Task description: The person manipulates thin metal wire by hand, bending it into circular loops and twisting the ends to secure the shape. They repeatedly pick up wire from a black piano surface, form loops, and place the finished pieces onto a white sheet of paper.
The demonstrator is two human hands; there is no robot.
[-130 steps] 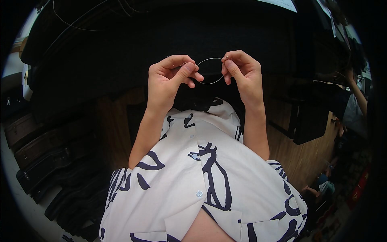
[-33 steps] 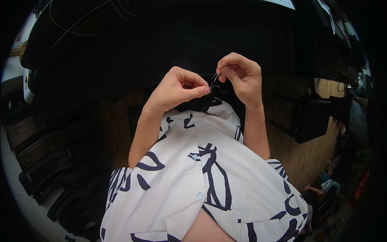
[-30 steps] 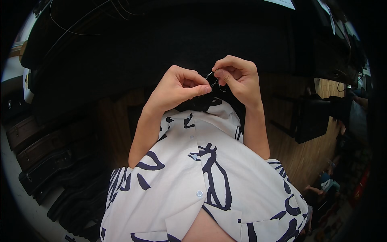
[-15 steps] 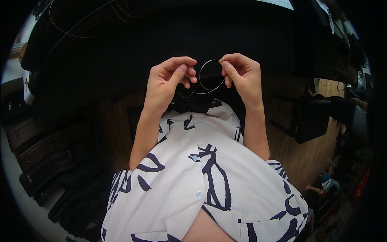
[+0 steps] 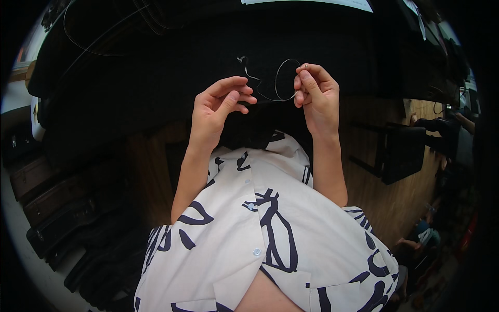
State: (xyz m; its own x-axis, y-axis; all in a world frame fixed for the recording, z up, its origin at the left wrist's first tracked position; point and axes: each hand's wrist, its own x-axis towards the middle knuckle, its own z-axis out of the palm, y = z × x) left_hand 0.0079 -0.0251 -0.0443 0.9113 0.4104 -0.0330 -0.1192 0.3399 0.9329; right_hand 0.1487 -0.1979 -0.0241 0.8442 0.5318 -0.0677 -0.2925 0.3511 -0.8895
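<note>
A thin silvery metal string (image 5: pixel 276 83) curves in a loop in front of me, and one end of it is twisted into a small curl. My right hand (image 5: pixel 320 96) pinches the loop between thumb and fingers on its right side. The curled end swings free, above and beyond my left fingertips. My left hand (image 5: pixel 214 112) is held up to the left of the loop with fingers spread apart, and nothing shows in it. The very tip of the string at my right fingers is too small to make out.
A black surface (image 5: pixel 171 73) lies beyond my hands, with white paper (image 5: pixel 306 3) at its far edge. Several dark hard cases (image 5: pixel 54 203) stand at left. A black stool (image 5: pixel 404 153) stands on the wooden floor at right; a person (image 5: pixel 426 236) is farther off, low right.
My right hand has moved slightly right and away from me, carrying the loop. The string's curled end has swung from near my shirt to beyond my left fingers. My left hand's fingers have spread.
</note>
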